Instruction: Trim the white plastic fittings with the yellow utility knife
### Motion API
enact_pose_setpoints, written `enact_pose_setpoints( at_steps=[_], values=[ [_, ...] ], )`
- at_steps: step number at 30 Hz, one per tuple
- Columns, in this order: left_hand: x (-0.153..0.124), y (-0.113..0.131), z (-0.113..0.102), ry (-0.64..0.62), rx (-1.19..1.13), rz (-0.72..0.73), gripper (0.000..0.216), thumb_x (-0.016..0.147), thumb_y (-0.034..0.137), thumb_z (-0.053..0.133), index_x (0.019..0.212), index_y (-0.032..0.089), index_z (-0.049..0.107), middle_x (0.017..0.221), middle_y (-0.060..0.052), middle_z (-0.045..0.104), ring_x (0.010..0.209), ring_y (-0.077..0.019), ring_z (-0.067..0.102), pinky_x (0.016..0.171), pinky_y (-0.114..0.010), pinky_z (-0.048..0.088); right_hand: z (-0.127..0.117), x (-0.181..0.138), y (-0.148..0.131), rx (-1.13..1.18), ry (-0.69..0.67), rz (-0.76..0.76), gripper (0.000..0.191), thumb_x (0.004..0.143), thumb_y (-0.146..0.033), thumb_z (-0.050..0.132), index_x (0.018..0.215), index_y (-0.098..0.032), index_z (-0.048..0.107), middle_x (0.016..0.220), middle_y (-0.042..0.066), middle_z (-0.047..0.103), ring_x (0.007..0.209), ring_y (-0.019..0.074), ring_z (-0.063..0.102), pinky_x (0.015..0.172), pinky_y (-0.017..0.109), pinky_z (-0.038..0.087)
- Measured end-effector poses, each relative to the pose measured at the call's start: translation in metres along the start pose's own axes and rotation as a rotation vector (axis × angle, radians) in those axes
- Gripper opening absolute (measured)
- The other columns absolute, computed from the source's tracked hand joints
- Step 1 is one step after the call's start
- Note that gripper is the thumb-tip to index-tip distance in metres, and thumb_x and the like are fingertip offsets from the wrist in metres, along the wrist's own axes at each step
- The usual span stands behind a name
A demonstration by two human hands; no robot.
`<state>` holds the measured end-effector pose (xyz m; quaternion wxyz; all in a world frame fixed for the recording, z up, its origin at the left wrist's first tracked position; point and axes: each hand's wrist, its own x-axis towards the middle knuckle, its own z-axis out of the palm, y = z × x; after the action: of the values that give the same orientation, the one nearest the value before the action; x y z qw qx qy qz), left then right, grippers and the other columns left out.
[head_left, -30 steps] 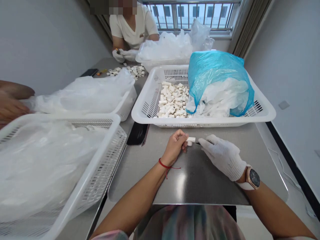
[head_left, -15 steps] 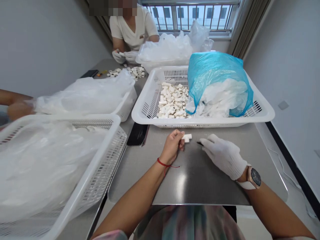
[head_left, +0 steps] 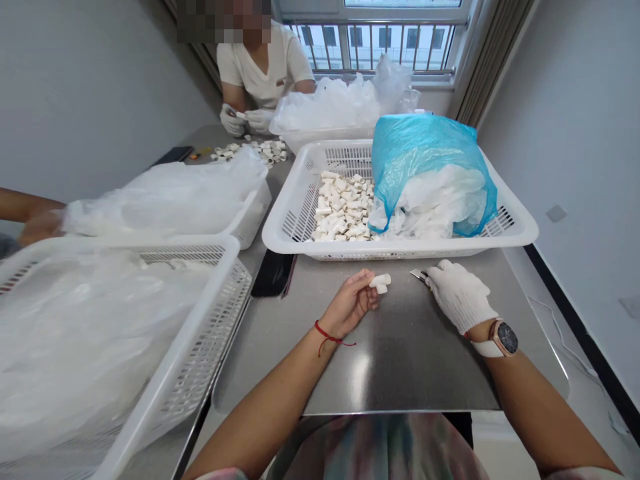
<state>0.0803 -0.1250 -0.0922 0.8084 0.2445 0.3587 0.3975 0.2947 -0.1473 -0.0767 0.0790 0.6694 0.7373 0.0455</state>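
Steel table, nearest: bare left hand, red thread at the wrist, fingers curled and pinching a small white fitting at the fingertips, the fitting held just above the tabletop. Just to its right and apart from it: right hand in a white glove, watch at the wrist, closed around a small metal tool whose tip pointed toward the fitting. Left of the hands: a black phone lying flat, and a white basket filled with clear plastic. Beyond the hands: a second white basket holding a heap of white fittings beside a blue bag. Far end: a co-worker's gloved hands above loose white pieces.
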Motion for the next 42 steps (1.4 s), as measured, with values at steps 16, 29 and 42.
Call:
enact_pose_setpoints(
  at_steps=[16,29,42],
  values=[
    [-0.003,-0.011,0.006,-0.087,-0.031,-0.041,0.034,0.067,0.031,0.080,0.071,0.017,0.049,0.059,0.003,0.056,0.051,-0.0078,0.052,0.052,-0.019,0.045,-0.004,-0.009,-0.019,0.649,0.583,-0.546,0.019,0.094,-0.023,0.049,0.103,-0.023,0.066,0.096,0.007,0.066,0.088,0.0177,0.058,0.079,0.030,0.046],
    [-0.009,-0.022,0.010,0.116,0.746,0.653,0.012,0.078,0.031,0.069,0.076,0.021,0.063,0.079,-0.002,0.063,0.076,-0.0162,0.058,0.073,-0.027,0.045,-0.012,-0.010,-0.029,1.367,0.105,-0.099,0.019,0.083,-0.029,0.056,0.068,-0.019,0.058,0.066,-0.002,0.055,0.064,0.0125,0.048,0.060,0.026,0.037],
    [-0.014,-0.019,0.005,-0.057,1.128,0.782,0.011,0.084,0.023,0.061,0.083,0.026,0.072,0.090,-0.009,0.069,0.084,-0.0200,0.060,0.081,-0.032,0.045,-0.005,-0.006,-0.030,1.733,-0.232,0.051,0.033,0.079,-0.045,0.054,0.061,-0.021,0.041,0.055,-0.006,0.041,0.054,0.0092,0.039,0.054,0.024,0.033]
  ],
)
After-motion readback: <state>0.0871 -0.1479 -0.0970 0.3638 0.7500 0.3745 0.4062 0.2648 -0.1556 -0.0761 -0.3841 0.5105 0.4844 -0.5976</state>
